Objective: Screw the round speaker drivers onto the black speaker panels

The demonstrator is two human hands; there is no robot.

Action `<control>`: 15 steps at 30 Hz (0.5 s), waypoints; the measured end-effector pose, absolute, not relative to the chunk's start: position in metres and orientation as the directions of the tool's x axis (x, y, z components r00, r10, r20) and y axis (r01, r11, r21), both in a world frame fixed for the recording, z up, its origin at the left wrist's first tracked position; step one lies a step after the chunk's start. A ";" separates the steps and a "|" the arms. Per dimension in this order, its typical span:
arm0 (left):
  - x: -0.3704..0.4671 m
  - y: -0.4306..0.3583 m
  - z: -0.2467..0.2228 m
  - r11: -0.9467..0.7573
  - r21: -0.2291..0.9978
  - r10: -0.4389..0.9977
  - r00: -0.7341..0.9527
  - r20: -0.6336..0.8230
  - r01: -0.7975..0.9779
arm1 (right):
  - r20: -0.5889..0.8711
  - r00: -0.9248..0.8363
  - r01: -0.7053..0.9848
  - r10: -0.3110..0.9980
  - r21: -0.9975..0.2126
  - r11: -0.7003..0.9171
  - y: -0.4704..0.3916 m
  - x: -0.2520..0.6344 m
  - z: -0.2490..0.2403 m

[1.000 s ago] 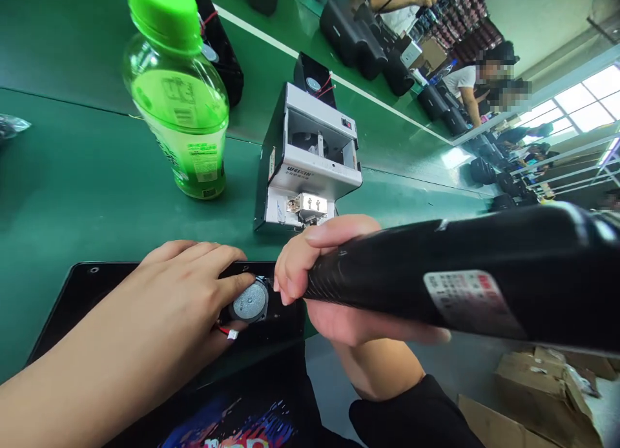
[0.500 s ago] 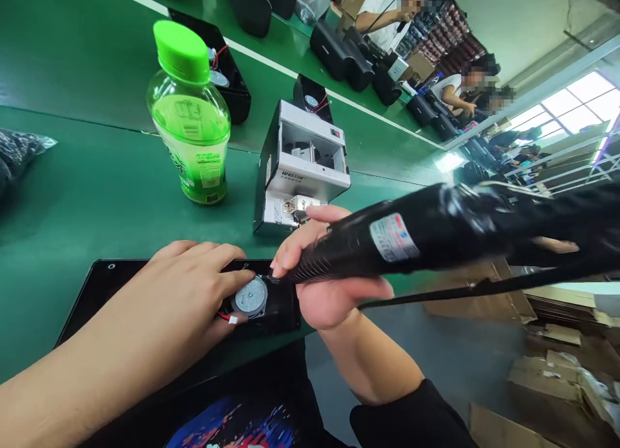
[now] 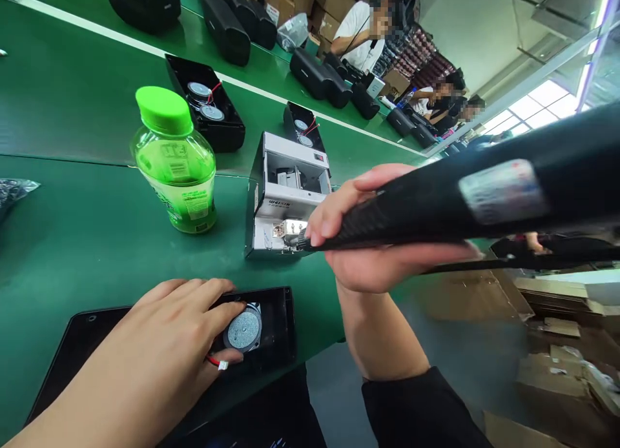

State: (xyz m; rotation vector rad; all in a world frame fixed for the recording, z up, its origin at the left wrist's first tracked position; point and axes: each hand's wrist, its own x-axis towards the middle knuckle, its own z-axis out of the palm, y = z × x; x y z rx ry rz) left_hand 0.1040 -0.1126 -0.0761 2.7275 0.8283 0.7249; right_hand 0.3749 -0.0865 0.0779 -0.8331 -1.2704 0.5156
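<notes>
My right hand [image 3: 368, 235] is wrapped around a black electric screwdriver [image 3: 402, 209]. The tip of the screwdriver reaches the metal pick-up block at the front of a grey-white screw feeder [image 3: 274, 241] marked WEIXIN. Lower left, my left hand [image 3: 179, 332] curls over a black speaker housing [image 3: 278, 332], thumb and forefinger at the rim of a round silver speaker driver [image 3: 243, 328] inside it. A red wire with a white connector [image 3: 223, 365] sticks out by the thumb. Part of the housing is hidden beneath that hand and forearm.
A green-capped bottle [image 3: 177, 170] stands left of the feeder. Behind are two open housings with drivers, one left [image 3: 227, 128] and one nearer the feeder [image 3: 312, 128]. Closed black speakers [image 3: 223, 28] line the far bench, where several people sit. Cardboard boxes [image 3: 552, 377] lie right.
My right hand has lifted the screwdriver away from the speaker housing and brought its tip to the screw feeder. The left hand stays on the driver. The camera view has shifted.
</notes>
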 end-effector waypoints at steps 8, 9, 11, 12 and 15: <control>0.106 -0.112 -0.065 -0.787 0.413 0.604 0.712 0.359 0.459 | 0.460 0.368 -0.060 0.808 -0.856 0.514 -0.084 0.375 0.077; 0.106 -0.112 -0.064 -0.780 0.422 0.610 0.711 0.350 0.462 | 0.441 0.365 -0.085 0.820 -0.861 0.501 -0.089 0.378 0.078; 0.107 -0.111 -0.062 -0.768 0.440 0.621 0.708 0.336 0.466 | 0.432 0.345 -0.115 0.833 -0.861 0.495 -0.106 0.385 0.083; 0.107 -0.111 -0.061 -0.765 0.447 0.623 0.709 0.331 0.464 | 0.443 0.323 -0.123 0.836 -0.856 0.501 -0.119 0.389 0.087; 0.108 -0.110 -0.055 -0.772 0.454 0.609 0.722 0.327 0.445 | 0.419 0.157 -0.106 0.894 -0.893 0.437 -0.162 0.398 0.096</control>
